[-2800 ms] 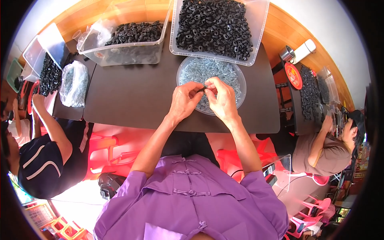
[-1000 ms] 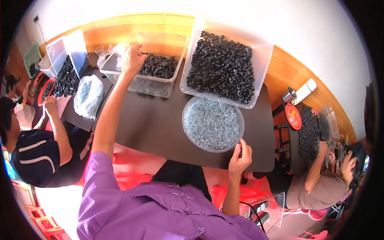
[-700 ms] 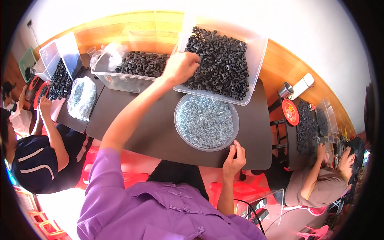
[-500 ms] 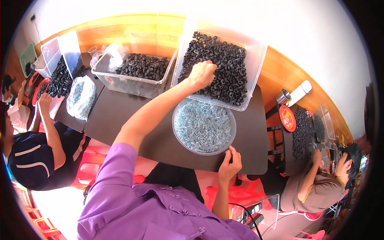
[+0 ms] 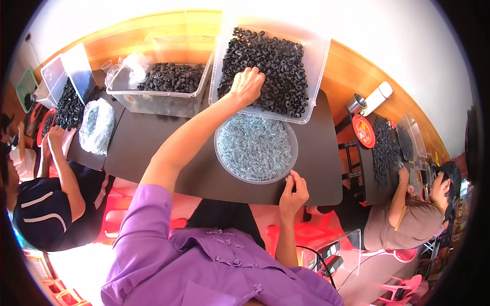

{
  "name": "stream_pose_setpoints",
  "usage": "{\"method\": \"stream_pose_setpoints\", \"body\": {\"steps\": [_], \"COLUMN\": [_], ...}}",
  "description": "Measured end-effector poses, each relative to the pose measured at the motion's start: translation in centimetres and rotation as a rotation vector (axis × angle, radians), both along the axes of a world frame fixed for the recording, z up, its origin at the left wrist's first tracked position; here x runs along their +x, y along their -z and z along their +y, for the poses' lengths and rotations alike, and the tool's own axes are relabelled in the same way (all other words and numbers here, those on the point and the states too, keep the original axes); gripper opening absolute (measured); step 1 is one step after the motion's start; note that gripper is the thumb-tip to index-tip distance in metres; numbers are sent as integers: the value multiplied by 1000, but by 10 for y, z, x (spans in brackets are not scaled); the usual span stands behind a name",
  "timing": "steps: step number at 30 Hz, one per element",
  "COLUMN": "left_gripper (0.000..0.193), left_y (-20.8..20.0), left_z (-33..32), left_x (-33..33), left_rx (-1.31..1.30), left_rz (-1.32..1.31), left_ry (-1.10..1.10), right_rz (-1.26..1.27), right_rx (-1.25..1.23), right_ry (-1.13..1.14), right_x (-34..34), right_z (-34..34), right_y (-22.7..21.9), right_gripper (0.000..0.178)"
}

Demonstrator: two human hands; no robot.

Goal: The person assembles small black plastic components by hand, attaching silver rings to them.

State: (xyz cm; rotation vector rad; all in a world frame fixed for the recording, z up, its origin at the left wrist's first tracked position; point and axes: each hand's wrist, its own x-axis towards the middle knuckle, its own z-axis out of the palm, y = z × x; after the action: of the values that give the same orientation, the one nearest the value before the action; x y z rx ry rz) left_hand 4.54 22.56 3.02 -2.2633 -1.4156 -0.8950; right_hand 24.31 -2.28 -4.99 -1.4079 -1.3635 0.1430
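My left hand (image 5: 247,85) is over the near left part of a heap of small black ring-like pieces (image 5: 280,66). Its fingers are curled closed, and whatever they grip is hidden. The heap lies in a shallow translucent tray (image 5: 318,76). Just nearer to me sits a round clear tub (image 5: 293,162) full of small bluish, shiny, coil-like pieces (image 5: 255,145). By the tub's near right rim is my right hand (image 5: 293,195), thumb and forefinger pinched together. Anything between those fingertips is too small to make out.
A deep clear bin (image 5: 153,102) of black pieces and a plastic bag (image 5: 97,127) stand to the left on the dark table (image 5: 158,130). One person (image 5: 46,204) works at left, another (image 5: 408,219) at right by a red plate (image 5: 364,131). Red stools (image 5: 306,234) stand below.
The whole view has shifted, so the table sits higher in the picture. My left hand has moved slightly left and nearer over the heap. My right hand stays by the tub's rim.
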Motion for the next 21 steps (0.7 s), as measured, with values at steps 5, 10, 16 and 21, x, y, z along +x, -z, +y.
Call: {"method": "stream_pose_setpoints", "body": {"steps": [5,10,16,21], "left_gripper": [12,11,25,23], "left_y": [6,12,0,-5], "left_z": [-9,-19,-37,-86], "left_x": [-3,-10,-17,-19], "left_rx": [-102,-95,-171,-582], "left_rz": [52,-43,-268,-974], "left_ry": [-20,-1,79,461], "right_rz": [11,-13,2,-2], "right_rx": [-7,6,23,35], "right_ry": [3,14,8,5], "right_x": [2,2,2,2], "right_z": [-2,-2,-1,0], "right_y": [3,4,5,8], "right_gripper": [17,17,17,16]}}
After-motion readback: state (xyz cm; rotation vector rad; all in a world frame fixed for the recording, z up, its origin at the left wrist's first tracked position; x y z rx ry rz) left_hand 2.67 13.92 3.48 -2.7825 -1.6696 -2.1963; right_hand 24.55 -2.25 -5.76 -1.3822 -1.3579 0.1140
